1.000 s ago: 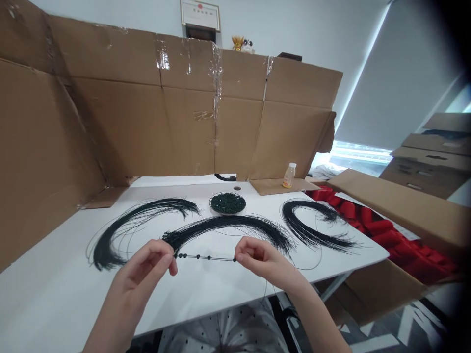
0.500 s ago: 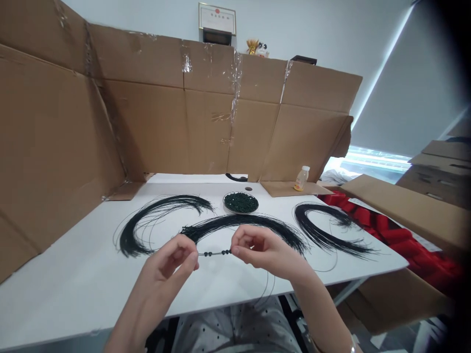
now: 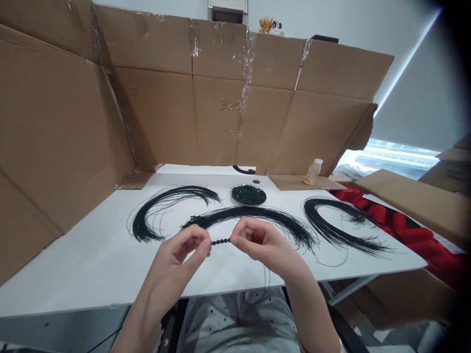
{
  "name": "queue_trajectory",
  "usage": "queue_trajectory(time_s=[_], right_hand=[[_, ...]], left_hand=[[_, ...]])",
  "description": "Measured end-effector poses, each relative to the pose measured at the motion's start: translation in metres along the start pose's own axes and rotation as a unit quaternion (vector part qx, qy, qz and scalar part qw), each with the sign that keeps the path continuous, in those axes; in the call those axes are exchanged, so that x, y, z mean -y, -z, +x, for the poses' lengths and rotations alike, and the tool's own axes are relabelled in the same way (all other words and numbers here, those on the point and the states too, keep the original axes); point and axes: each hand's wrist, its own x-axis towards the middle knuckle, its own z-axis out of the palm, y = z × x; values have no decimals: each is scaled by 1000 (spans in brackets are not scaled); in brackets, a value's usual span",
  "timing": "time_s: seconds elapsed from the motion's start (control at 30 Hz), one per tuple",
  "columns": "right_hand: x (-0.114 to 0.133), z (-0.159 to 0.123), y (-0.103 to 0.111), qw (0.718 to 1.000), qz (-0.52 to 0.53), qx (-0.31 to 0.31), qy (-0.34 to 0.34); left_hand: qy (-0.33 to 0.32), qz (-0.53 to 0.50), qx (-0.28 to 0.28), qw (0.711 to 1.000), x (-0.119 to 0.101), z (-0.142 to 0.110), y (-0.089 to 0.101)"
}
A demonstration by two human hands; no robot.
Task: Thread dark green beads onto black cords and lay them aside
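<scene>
Between my two hands runs a short row of dark beads [image 3: 221, 241] threaded on a cord, the beads sitting close together. My left hand [image 3: 187, 249] pinches the row's left end between thumb and fingers. At the other end, my right hand [image 3: 257, 240] pinches it the same way. Thin loose cord ends hang below my right hand, past the table edge. Just behind my hands lies a curved bundle of black cords [image 3: 253, 213], with small dark beads or knots at its left end. A round dish [image 3: 232, 200] full of dark green beads stands beyond it.
More black cord bundles lie at the left [image 3: 142, 220] and right [image 3: 316, 220] of the white table [image 3: 91, 264]. Cardboard walls [image 3: 217, 117] enclose the back and left. A small bottle [image 3: 313, 172] stands on a cardboard flap. Red items [image 3: 401, 220] fill a box at the right.
My hands have come closer together, and the beads, spaced apart before, now sit in one tight row. The camera view has tilted down and shifted slightly left.
</scene>
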Motion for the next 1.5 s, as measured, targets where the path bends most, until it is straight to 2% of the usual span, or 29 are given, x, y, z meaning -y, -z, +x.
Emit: queue_trajectory(time_s=[0.17,0.27,0.43,0.5,0.73,1.07,1.3,1.5], right_hand=[[-2,-1,-5,999,45,-15,0],[-4,-1,-6,997,66,-38,-5],[-9,0,-1,995,82,-29,-38],[-11,1,2,996,81,-18,-45],[-14,5,4,992,101,29,-73],[-14,8,8,993,75,20,-89],[-13,9,9,995,61,17,-83],[-14,9,9,994,10,37,-98]], left_hand=[[8,-8,-16,1000,-3,-3,-5],[3,-1,-10,1000,2,0,2],[-74,-53,98,991,28,18,25],[-103,-59,119,986,37,25,30],[-176,-119,189,959,44,23,28],[-204,-98,215,950,45,29,29],[-192,-98,227,950,47,31,29],[-137,8,322,937,48,36,27]])
